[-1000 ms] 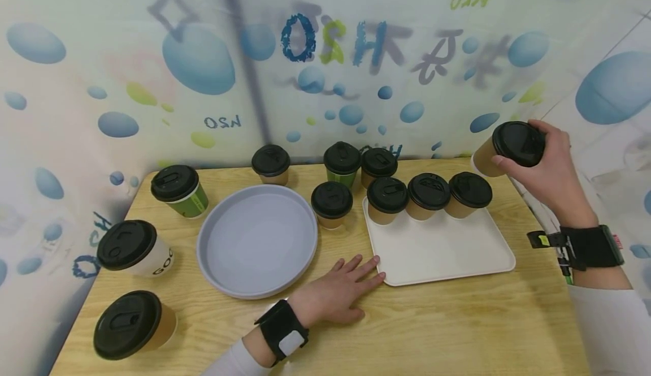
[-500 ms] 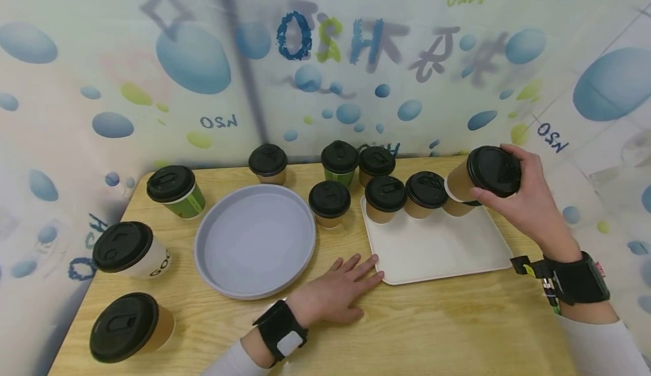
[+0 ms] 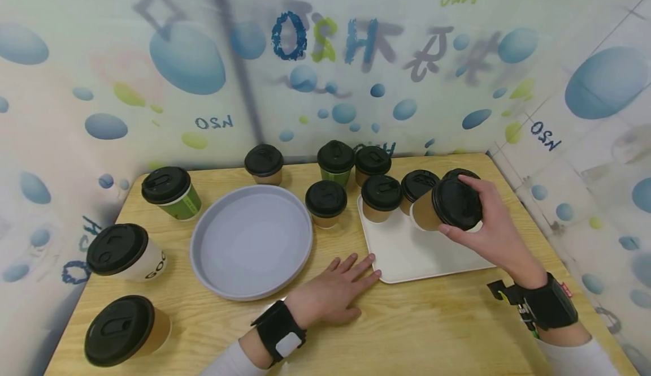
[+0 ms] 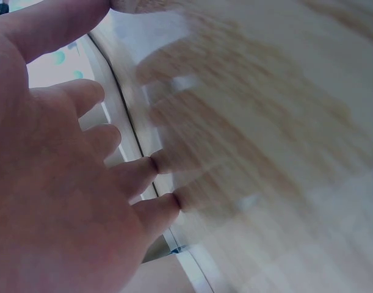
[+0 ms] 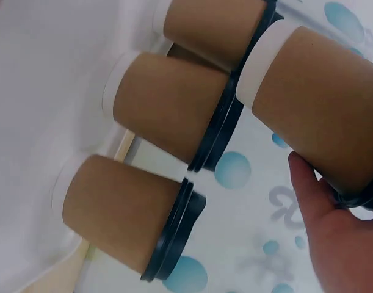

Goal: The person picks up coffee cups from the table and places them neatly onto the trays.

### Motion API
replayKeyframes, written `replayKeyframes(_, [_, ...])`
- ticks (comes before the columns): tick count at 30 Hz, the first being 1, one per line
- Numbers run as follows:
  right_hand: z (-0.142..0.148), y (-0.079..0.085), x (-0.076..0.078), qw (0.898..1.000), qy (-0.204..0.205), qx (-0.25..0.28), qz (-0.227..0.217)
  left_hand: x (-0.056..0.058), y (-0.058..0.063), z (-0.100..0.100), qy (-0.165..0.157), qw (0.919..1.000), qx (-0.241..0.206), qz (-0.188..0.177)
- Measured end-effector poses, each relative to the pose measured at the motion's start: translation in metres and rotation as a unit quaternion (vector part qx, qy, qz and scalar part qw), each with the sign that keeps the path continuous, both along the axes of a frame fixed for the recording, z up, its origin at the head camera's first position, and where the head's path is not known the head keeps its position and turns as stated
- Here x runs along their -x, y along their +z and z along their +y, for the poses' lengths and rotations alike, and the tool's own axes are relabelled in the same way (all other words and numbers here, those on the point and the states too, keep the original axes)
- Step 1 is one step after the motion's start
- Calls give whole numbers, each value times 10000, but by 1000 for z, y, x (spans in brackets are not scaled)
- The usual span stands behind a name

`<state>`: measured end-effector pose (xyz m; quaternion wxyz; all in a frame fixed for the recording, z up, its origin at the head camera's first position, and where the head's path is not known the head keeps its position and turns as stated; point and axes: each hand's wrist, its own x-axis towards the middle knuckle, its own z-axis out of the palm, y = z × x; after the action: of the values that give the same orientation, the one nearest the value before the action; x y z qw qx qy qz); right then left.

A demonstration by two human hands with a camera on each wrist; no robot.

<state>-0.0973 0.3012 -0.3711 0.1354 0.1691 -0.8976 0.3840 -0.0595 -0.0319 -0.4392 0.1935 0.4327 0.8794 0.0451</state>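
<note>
One tilted cup is filling the right hand, fingers and thumb curling round its lid, right of centre. I'm suspecting its slanted base could catch and topple the row of cups on the white tray. Lower centre, the left hand is resting spread on the table.

On the table, the plate lies right of 3 cups and left of the tray; 3 other cups stand along the tray's back.
</note>
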Motion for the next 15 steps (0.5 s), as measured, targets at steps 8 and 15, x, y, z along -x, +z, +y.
replayKeyframes(8, [-19, -13, -6, 9982, 364, -374, -309, -1, 1, -1, 56, 9999, -66, -75])
replayKeyframes(15, [-33, -30, -5, 9941, 543, -657, -664, 0, -2, -1, 31, 9999, -118, -11])
